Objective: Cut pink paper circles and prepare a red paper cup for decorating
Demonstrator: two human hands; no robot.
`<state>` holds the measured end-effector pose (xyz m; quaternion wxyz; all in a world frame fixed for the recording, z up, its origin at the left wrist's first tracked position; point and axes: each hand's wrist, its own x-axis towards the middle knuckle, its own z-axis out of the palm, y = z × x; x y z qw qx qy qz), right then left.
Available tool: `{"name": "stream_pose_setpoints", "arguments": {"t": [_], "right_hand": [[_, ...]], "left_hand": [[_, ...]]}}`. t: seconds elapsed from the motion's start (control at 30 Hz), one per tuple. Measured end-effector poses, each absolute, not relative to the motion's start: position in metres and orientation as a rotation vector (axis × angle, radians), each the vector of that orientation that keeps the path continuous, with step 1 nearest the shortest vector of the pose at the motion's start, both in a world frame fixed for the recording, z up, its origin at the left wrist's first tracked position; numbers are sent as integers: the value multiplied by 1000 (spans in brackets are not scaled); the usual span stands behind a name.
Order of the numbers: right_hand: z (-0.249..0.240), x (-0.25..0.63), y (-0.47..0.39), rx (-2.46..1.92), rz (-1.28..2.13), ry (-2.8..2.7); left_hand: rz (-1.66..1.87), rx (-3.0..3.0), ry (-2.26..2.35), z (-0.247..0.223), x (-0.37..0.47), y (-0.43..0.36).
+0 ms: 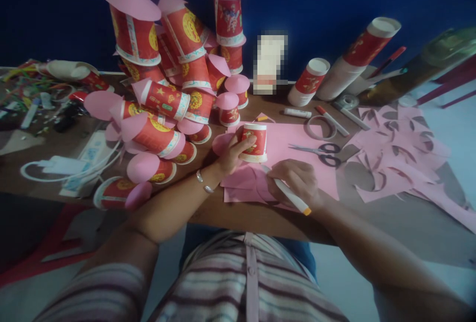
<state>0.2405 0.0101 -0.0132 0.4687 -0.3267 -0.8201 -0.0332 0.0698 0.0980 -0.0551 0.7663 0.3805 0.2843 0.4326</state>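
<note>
A brown table [260,215] is running across the view and bearing everything here. On its left half, a pile of red cups with pink cones [163,99] is leaning and stacking up; gold round emblems and characters are showing on the cups, but they are appearing too blurred to read. To the right, pink paper scraps [397,148] with curved cutouts are lying in a heap. Between them, pink sheets [278,138] are lying flat near the front edge. Behind the scraps, a tall cup stack [368,44] is leaning, and a shorter cup stack [308,81] is standing just beside it, its gold print also escaping reading. A white charger [65,165] with a cable is lying at left, on a box [86,163] whose blue markings are remaining illegible.

The left hand [234,153] is grasping a red cup [254,142] above the pink sheets, its thumb pressing on the gold print. The right hand [295,181] is curling its fingers around a white marker [291,196], whose orange end is pointing toward the person. Scissors [316,149] are lying open on the pink sheets, and a tape roll [321,127] is resting behind them. A small white tube [297,113] is lying nearby, its lettering looking too small to read.
</note>
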Motion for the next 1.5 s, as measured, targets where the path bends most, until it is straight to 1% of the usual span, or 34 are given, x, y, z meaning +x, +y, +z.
{"name": "stream_pose_setpoints", "arguments": {"t": [0.67, 1.27, 1.5], "right_hand": [[-12, 240, 11, -779, -73, -1995], [-13, 240, 10, -771, -28, -2029], [-13, 240, 10, -783, -43, -2030]], "left_hand": [[949, 844, 646, -45, 71, 95], [982, 826, 654, -58, 70, 97], [965, 810, 639, -55, 71, 97]]}}
